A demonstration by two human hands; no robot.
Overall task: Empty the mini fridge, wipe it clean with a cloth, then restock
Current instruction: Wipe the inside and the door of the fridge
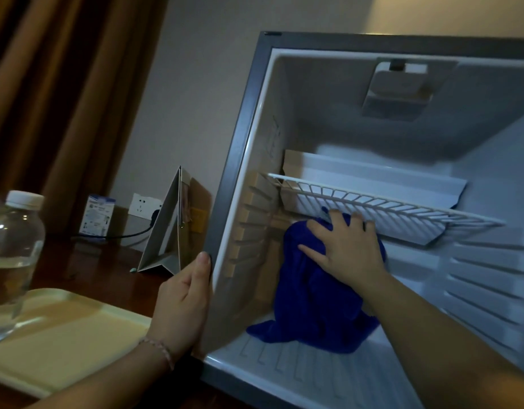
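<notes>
Right hand: the right hand [348,249] reaches into the mini fridge [243,137] with fingers spread and flat, palm pressing the blue cloth [317,293] against the rear of the left inner wall, just below the wire shelf [382,202].
Right fingertips: the upper fingertips [356,215] touch the front rail of the wire shelf; the thumb lies flat on the cloth.
Left hand: the left hand [182,293] grips the left front edge of the fridge cabinet, thumb on the dark outer frame, fingers wrapped along the outer side.
Left wrist: a thin beaded bracelet [159,351] circles the wrist.
Blue cloth: bunched under the right palm; its lower part hangs down and spreads onto the ribbed fridge floor.
Mini fridge: open towards the camera, interior white, ribbed side walls; the door itself is out of frame.
Wire shelf: white, seated at mid height, tilted in this view; a white panel with a cardboard-coloured end lies on it at the back.
Ceiling unit: a white box-shaped housing [398,87] is fixed to the inner top.
Tray: a pale yellow tray [69,335] lies on the dark wooden table [86,261], left of the fridge.
Bottle: a clear water bottle [10,264] with a white cap stands on the tray, partly filled.
Card: a folded tent card [169,228] stands on the table just beside the fridge.
Wall: a white socket [144,205] with a black cable plugged in, and a small printed box [97,216] near it.
Curtain: brown curtain [63,84] at upper left.
</notes>
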